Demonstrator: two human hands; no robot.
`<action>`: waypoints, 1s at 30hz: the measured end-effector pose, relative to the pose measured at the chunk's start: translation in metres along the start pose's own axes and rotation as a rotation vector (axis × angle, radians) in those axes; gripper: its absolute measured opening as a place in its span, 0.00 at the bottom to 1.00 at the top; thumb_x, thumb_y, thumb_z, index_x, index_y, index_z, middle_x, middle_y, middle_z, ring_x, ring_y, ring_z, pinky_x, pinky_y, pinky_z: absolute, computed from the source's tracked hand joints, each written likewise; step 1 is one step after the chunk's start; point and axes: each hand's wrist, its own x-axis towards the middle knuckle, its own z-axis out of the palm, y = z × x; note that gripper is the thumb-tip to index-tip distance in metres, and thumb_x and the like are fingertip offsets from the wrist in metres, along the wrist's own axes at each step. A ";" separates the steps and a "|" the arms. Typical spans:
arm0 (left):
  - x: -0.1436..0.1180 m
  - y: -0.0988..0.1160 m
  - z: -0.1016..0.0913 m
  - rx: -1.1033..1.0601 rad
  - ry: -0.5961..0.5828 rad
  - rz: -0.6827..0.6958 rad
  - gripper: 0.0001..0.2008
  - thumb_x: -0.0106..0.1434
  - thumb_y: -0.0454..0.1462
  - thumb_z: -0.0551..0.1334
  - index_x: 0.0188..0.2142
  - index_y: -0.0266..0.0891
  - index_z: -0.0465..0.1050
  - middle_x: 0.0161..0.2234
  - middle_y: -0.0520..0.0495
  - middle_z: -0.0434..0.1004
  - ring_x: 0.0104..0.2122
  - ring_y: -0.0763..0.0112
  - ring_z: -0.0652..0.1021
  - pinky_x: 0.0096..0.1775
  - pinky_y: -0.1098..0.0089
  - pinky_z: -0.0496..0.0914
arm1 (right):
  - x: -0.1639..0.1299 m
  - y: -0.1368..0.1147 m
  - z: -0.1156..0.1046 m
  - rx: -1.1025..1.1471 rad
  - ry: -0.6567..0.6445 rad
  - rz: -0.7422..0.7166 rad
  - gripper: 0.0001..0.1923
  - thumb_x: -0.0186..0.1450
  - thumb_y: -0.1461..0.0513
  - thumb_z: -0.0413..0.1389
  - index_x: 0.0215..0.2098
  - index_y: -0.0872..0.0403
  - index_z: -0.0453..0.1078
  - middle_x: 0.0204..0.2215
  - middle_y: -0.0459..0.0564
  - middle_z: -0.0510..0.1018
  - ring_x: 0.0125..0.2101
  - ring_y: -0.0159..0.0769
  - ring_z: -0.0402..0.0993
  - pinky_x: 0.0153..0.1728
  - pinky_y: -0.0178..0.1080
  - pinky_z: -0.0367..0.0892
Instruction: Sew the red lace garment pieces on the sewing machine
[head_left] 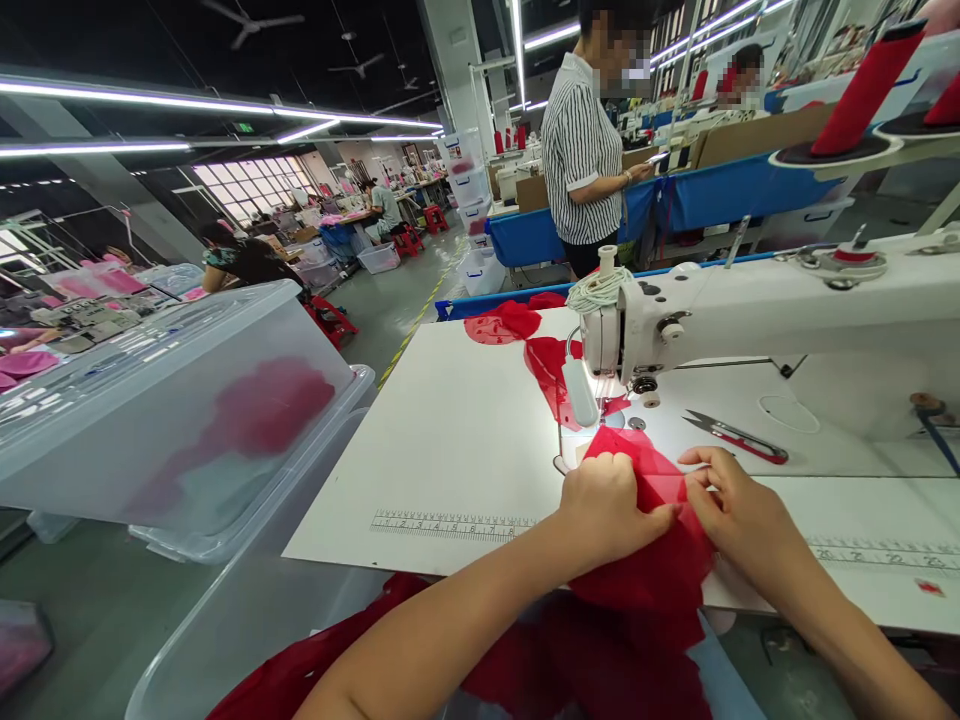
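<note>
Broadly, one white table [450, 430] carries one white sewing machine [750, 310], with two clear plastic bins [172, 420] stacked at its left. One red fabric piece [652, 540] lies just before the needle, pinched by the closed fingers of both left hand [604, 505] and right hand [731, 505]. One pair of red-handled snips [735, 436] lies nearby.

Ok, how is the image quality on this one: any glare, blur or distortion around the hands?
Head view: both hands, left and right, and the red cloth are sharp; the machine lamp blows out a bright patch by the needle; the wide lens bends the table edge and bin; ceiling lights streak, the background is softer.
</note>
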 end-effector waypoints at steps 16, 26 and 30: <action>-0.012 -0.039 -0.009 -0.372 0.001 0.094 0.14 0.69 0.37 0.57 0.26 0.42 0.60 0.29 0.52 0.73 0.32 0.68 0.73 0.36 0.70 0.64 | 0.015 -0.016 -0.002 -0.104 -0.168 0.056 0.14 0.69 0.51 0.42 0.37 0.47 0.64 0.29 0.49 0.81 0.25 0.44 0.75 0.24 0.39 0.58; -0.008 -0.045 -0.003 -0.687 0.034 0.003 0.06 0.63 0.29 0.54 0.35 0.42 0.61 0.26 0.57 0.67 0.24 0.74 0.70 0.30 0.73 0.63 | 0.019 -0.001 -0.002 -0.180 -0.053 0.011 0.12 0.65 0.56 0.48 0.43 0.49 0.67 0.33 0.49 0.81 0.24 0.41 0.74 0.22 0.38 0.57; -0.005 -0.040 -0.010 -0.607 0.035 0.068 0.15 0.55 0.23 0.51 0.35 0.41 0.66 0.30 0.56 0.68 0.29 0.74 0.71 0.35 0.73 0.64 | 0.014 -0.004 -0.003 -0.201 0.125 -0.176 0.12 0.66 0.60 0.45 0.39 0.49 0.70 0.38 0.55 0.80 0.31 0.43 0.76 0.22 0.40 0.59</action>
